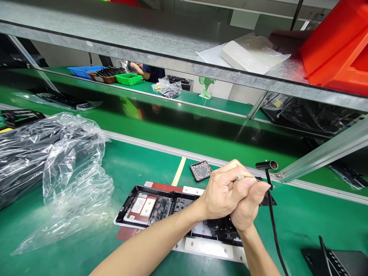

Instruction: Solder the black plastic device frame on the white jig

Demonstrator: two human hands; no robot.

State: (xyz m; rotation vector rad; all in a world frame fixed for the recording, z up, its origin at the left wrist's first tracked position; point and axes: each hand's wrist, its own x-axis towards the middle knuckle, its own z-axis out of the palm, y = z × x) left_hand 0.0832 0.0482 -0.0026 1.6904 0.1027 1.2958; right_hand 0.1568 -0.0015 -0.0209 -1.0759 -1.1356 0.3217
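Note:
My left hand and my right hand are pressed together above the right part of a long black plastic housing. Both are closed. Small shiny metal bits show at the left fingers, too small to name, and what the right fingers hold is hidden. The housing lies open side up in a fixture with white blocks and a reddish base. Behind it sits a small black tray of screws. Just right of my hands stands a short metal tube on a holder, beside a black cable.
Clear plastic bags with dark parts cover the left side. A black part lies at the lower right. Overhead runs a metal shelf with a red bin. Across the bench, a person's hands are near a green basket.

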